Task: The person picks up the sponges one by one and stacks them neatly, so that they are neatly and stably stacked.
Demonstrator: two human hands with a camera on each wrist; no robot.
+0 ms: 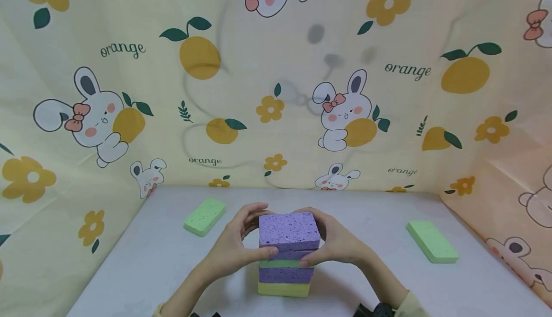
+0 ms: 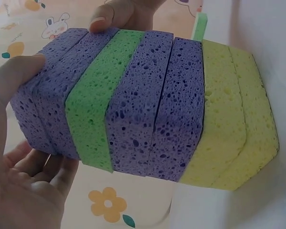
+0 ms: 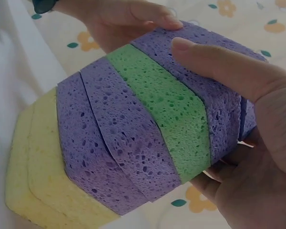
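A stack of rectangular sponges stands upright on the table. From the bottom it has two yellow sponges (image 2: 250,124), two purple sponges (image 2: 148,95), one green sponge (image 3: 167,114) and two more purple sponges, the top one (image 1: 290,230) showing its porous upper face. My left hand (image 1: 235,240) grips the upper purple pair from the left, thumb on the near face and fingers round the far side. On the right side my right hand (image 1: 338,238) holds the same part, its thumb low on the near face beside the green layer. The fingertips behind the stack are partly hidden.
One loose green sponge (image 1: 204,217) lies on the white table (image 1: 142,259) at the back left. Another green sponge (image 1: 432,241) lies to the right. Patterned cloth (image 1: 276,139) with rabbits and oranges surrounds the table's back and sides.
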